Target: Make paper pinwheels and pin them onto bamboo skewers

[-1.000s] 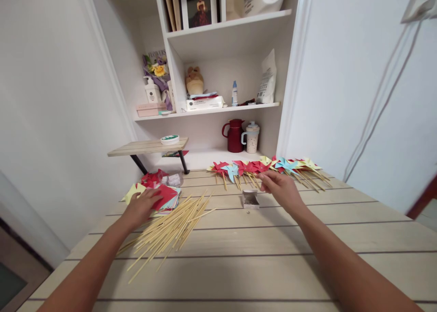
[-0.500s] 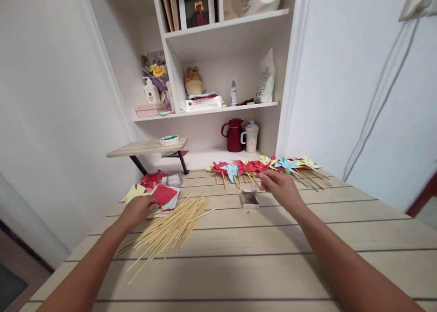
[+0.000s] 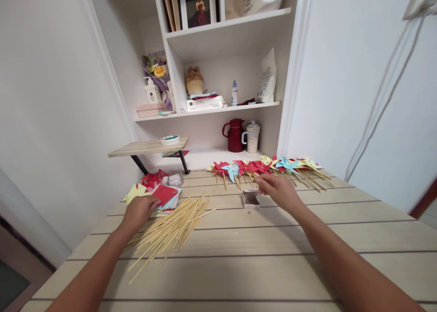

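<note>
My left hand [image 3: 139, 211] rests at the left edge of a stack of coloured paper squares, its fingers pinched at the corner of the top red paper square [image 3: 165, 193]. Beside that hand lies a loose pile of thin wooden sticks [image 3: 174, 225]. On the right, my right hand [image 3: 277, 188] hovers just above a small open box [image 3: 251, 199], thumb and fingertips pressed together. Whatever is in that pinch is too small to make out. Dark small contents show inside the box, and a tiny piece [image 3: 249, 212] lies in front of it.
Several paper pinwheels [image 3: 257, 167] on sticks lie along the table's back edge. A yellow pinwheel piece [image 3: 135, 193], red paper and a clear container [image 3: 173, 180] sit at the back left, near a small raised stand [image 3: 146, 147]. A red jug [image 3: 235, 135] and a cup [image 3: 252, 138] stand behind.
My right hand has come down slightly and to the left, closer to the small box. My left hand stays at the paper stack. The view has shifted a little.
</note>
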Motion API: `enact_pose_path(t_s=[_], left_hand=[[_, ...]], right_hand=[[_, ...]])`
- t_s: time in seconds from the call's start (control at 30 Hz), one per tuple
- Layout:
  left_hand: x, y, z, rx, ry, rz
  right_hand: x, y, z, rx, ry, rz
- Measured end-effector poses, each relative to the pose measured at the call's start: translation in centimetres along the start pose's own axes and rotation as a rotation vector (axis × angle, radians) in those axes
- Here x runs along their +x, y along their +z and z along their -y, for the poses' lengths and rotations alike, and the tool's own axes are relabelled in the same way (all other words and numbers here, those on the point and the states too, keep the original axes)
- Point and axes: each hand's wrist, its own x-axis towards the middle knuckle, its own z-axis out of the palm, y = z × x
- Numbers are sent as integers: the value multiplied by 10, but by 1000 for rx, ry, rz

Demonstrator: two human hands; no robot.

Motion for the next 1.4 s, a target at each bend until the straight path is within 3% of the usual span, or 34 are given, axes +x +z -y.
enact_pose_path(t_s=[0.07, 0.17, 0.3, 0.4, 0.5, 0.63, 0.8, 0.87, 1.0, 1.07, 1.13, 1.27, 1.4], left_hand=[[1, 1, 0, 45, -15, -110], [5, -2, -11, 52, -50, -312], [11, -8, -56, -136, -88, -518], [9, -1, -104, -182, 64, -633], [0, 17, -146, -89, 377, -695], [-11, 50, -181, -7, 743, -698], [-13, 74, -197, 3, 865, -594], [-11, 74, -200, -24, 834, -588], [-3, 67, -208, -207, 698, -710], [4, 64, -215, -420, 505, -757], [13, 65, -221, -717, 222, -750], [29, 79, -222, -1221, -132, -530], [34, 99, -208, -1475, -204, -312]], right_hand=[[0, 1, 3, 115, 35, -55], [-3, 8, 13, 479, 125, -57], [-16, 31, 35, 935, 337, 232], [-25, 47, 49, 1165, 493, 440], [-29, 52, 58, 1365, 548, 508], [-28, 51, 58, 1435, 542, 486], [-26, 58, 52, 1397, 590, 171], [-24, 58, 51, 1337, 591, 66], [-18, 51, 46, 1145, 481, -91], [-16, 46, 44, 1056, 437, -96], [-15, 41, 41, 1005, 426, -58], [-15, 36, 39, 972, 393, 39], [-16, 35, 36, 948, 359, 123]])
